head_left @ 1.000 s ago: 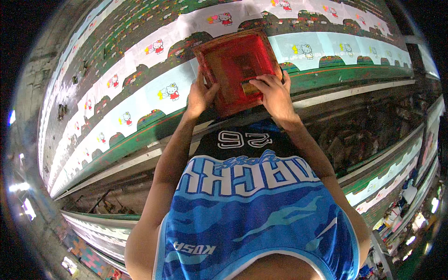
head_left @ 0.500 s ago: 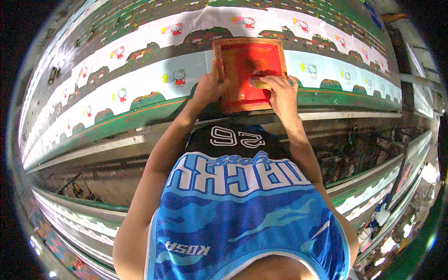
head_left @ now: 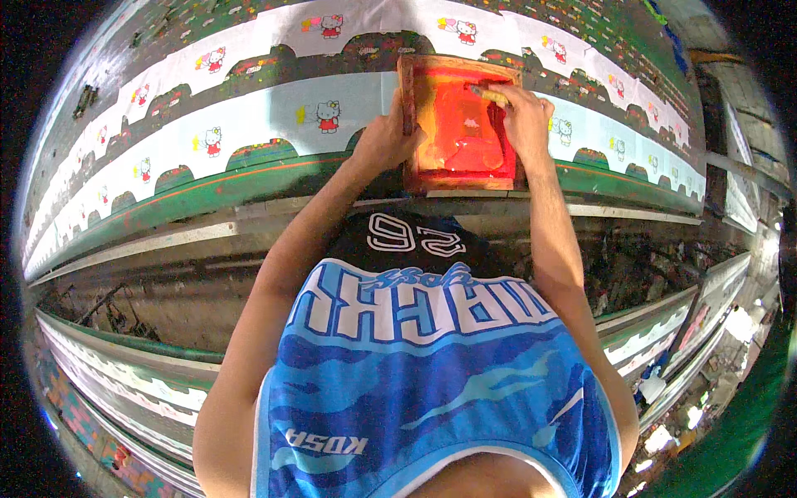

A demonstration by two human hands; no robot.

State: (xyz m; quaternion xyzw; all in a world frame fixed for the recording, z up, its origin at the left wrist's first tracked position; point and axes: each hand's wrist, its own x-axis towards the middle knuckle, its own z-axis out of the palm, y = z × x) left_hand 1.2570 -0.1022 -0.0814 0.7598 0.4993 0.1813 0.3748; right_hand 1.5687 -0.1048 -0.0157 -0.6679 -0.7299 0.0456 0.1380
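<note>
A wooden-framed printing screen (head_left: pixel 465 182) lies over the near white fabric strip (head_left: pixel 257 120), its inside wet with red ink (head_left: pixel 448 148). My left hand (head_left: pixel 387 141) is closed round the left rail of the screen. Inside the frame, near its far right part, my right hand (head_left: pixel 530 120) grips a small squeegee (head_left: pixel 491 95) with a yellowish handle; its blade edge is hard to make out. A pale patch shows through the ink at the middle. Cartoon cat prints on the strip left of the frame have red dresses; those to its right lack the red.
A second printed strip (head_left: pixel 390 35) runs behind the first along the green table (head_left: pixel 274 178). Behind my body stands another long table with white strips (head_left: pixel 124 378). A dark gap (head_left: pixel 191 290) separates the tables. Scraps litter the floor (head_left: pixel 664 440) at lower right.
My right hand has moved the squeegee from the middle of the screen to its far right part. More orange and a pale patch show in the ink. My left hand still holds the frame.
</note>
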